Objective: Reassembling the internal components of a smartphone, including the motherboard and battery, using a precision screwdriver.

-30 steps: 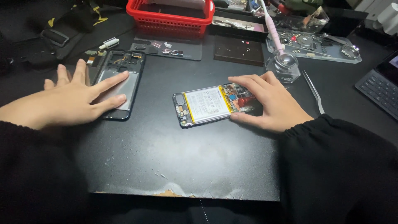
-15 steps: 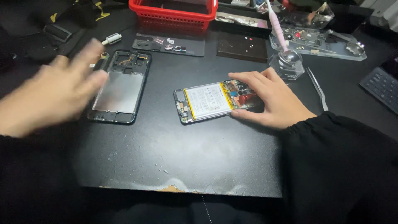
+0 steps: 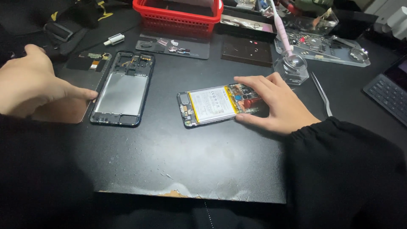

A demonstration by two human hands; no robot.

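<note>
1. Opened smartphone body with a white-and-yellow battery and bare circuit board (image 3: 214,105) lies flat near the middle of the worn black work mat (image 3: 190,169), tilted a little, its board end under the right hand (image 3: 277,104).
2. Right hand rests on that end with fingers spread and slightly curled; fingertips touch the upper edge and the thumb presses the lower edge, so it steadies the phone without lifting it.
3. Left hand (image 3: 36,87) sits at the mat's left side, loosely curled, one fingertip touching the left edge of the empty dark phone frame with a grey metal plate (image 3: 123,89). I cannot tell whether it grips anything underneath.
4. A flat brownish panel (image 3: 63,111) lies partly under the left hand, just beside the frame.
5. Frame and opened phone lie well apart, bare mat between them.
6. Behind the frame are a small dark parts mat with loose pieces (image 3: 174,46) and a white cylindrical plug (image 3: 114,40); further back stands a red plastic basket (image 3: 178,12).
7. Near the right hand stand a clear glass holder (image 3: 292,68) with a pink-handled tool (image 3: 280,25) in it, and metal tweezers (image 3: 322,94) lie to its right.
8. A clear tray of small parts (image 3: 326,46) and a dark keyboard corner (image 3: 390,93) sit at the far right.
</note>
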